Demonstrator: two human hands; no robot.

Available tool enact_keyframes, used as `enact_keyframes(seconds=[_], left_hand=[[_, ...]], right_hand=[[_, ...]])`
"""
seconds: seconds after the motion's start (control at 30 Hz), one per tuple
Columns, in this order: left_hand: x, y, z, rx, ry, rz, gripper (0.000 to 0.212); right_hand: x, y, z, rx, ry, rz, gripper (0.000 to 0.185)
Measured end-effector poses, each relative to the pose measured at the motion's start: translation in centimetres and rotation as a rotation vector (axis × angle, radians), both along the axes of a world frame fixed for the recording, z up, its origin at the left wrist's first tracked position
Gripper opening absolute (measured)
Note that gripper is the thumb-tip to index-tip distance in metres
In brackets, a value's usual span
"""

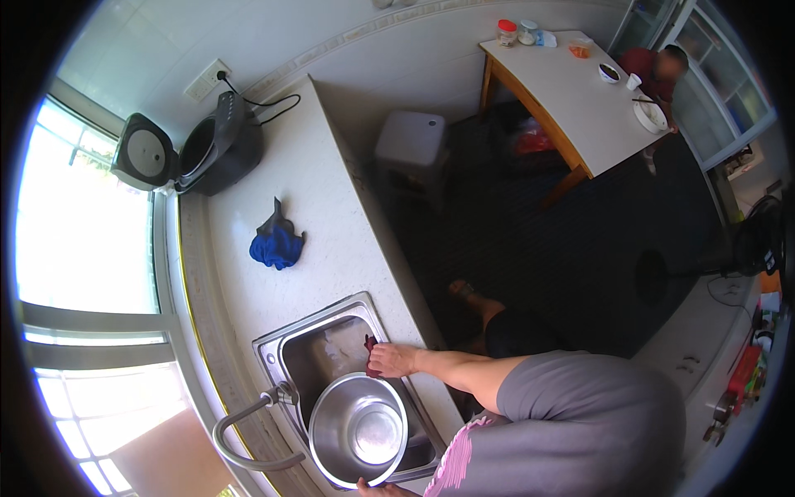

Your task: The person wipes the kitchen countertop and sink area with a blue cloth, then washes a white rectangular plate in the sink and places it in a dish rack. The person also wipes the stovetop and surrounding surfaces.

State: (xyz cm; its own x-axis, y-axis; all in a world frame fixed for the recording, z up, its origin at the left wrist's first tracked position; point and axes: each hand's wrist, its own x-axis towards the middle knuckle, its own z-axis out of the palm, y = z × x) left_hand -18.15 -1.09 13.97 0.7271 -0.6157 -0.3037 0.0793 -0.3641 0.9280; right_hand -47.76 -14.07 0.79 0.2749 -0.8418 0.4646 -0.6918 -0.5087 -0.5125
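A stainless steel basin [329, 422] is tilted over the steel sink [370, 304], its shiny bottom showing from inside. My left hand [380, 489], partly cut off by the lower picture edge, grips the near rim with the thumb over it. At the opposite rim, my right hand [394, 360] holds a dark red cloth [371, 343] bunched under its fingers. Cloudy water or a whitish film [348, 348] shows in the sink beyond the basin. A curved metal faucet [248, 456] arches beside the basin, on the window side.
On the counter [329, 211] lie a crumpled blue-grey cloth [277, 243] and a rice cooker [223, 149] with its lid up. A plastic stool [411, 140] stands on the dark floor. Another person [646, 68] is at a table [559, 93] with bowls and jars.
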Motion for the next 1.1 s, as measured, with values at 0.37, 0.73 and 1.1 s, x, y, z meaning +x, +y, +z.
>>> enact_keyframes(seconds=[0.37, 0.73, 1.1], left_hand=[[0.1, 0.3, 0.4, 0.000, -0.017, -0.014, 0.034], [-0.8, 0.6, 0.0, 0.024, -0.016, -0.038, 0.036], [-0.8, 0.2, 0.1, 0.015, -0.015, -0.031, 0.038]], right_hand=[[0.1, 0.0, 0.1, 0.002, -0.056, 0.009, 0.017], [-0.1, -0.1, 0.0, -0.043, -0.056, -0.004, 0.015], [-0.1, 0.0, 0.6, 0.005, -0.051, -0.008, 0.013]])
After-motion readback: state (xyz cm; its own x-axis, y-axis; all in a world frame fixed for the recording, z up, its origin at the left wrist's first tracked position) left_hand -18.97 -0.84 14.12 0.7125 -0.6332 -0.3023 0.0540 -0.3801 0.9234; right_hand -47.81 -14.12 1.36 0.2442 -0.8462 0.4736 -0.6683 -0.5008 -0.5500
